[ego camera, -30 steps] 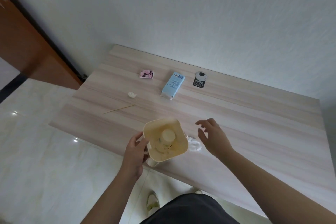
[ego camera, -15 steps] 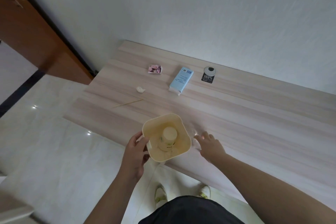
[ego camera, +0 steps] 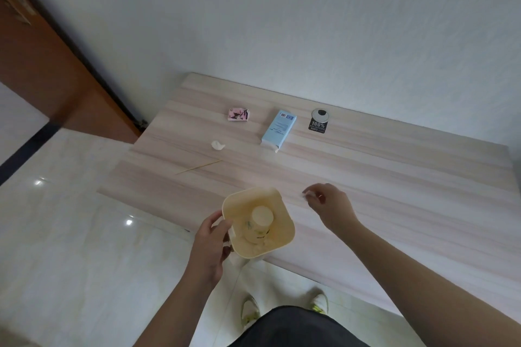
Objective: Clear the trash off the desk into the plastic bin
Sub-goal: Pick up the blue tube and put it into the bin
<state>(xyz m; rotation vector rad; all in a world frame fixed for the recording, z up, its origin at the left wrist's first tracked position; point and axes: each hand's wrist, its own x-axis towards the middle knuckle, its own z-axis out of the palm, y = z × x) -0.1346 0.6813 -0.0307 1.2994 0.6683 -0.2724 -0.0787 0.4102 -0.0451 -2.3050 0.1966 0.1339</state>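
Observation:
My left hand (ego camera: pixel 212 245) grips the left rim of a cream plastic bin (ego camera: pixel 283 213), held at the desk's near edge. Inside the bin a pale cup (ego camera: pixel 260 222) stands over some white scraps. To the right of the bin, my right hand (ego camera: pixel 331 207) hovers just above the desk with its fingertips pinched on a small white paper scrap (ego camera: pixel 308 194). Farther back on the desk (ego camera: pixel 394 191) lie a wooden stick (ego camera: pixel 198 167), a crumpled white wad (ego camera: pixel 217 145), a pink wrapper (ego camera: pixel 239 114), a light blue box (ego camera: pixel 279 129) and a black tag (ego camera: pixel 318 120).
The desk stands against a white wall (ego camera: pixel 310 22). Glossy floor tiles (ego camera: pixel 70 234) spread to the left, with a brown door (ego camera: pixel 42 65) beyond them. My feet in white shoes (ego camera: pixel 249 311) are below the desk's near edge.
My right hand came down onto the desk beside the bin, pinched the white scrap and lifted it up and to the right. The bin stayed in my left hand.

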